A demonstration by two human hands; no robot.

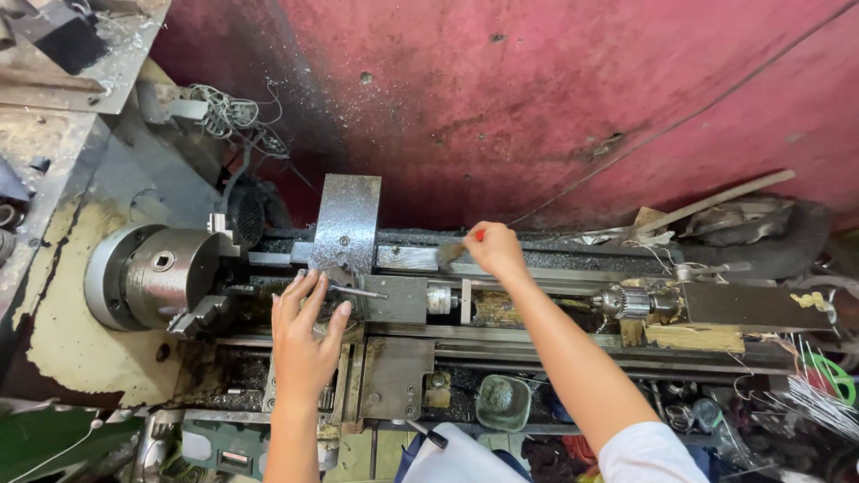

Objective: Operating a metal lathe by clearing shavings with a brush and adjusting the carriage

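Note:
A worn metal lathe (537,344) stretches across the view. My left hand (305,335) lies flat with fingers spread on the lathe's carriage, beside the tool post (395,298). My right hand (495,249) is closed around a small brush with a red handle (456,249), its bristles touching the back rail of the bed. The steel chuck (159,275) stands at the left, with nothing clamped in its jaws. A drill chuck (629,302) sticks out of the tailstock at the right.
A grey metal guard plate (346,224) rises behind the carriage. A red wall (555,98) closes the back. Tangled wire (234,114) hangs upper left. A wooden stick (716,202) and rags lie at the right. A small dirty cup (503,402) sits in front.

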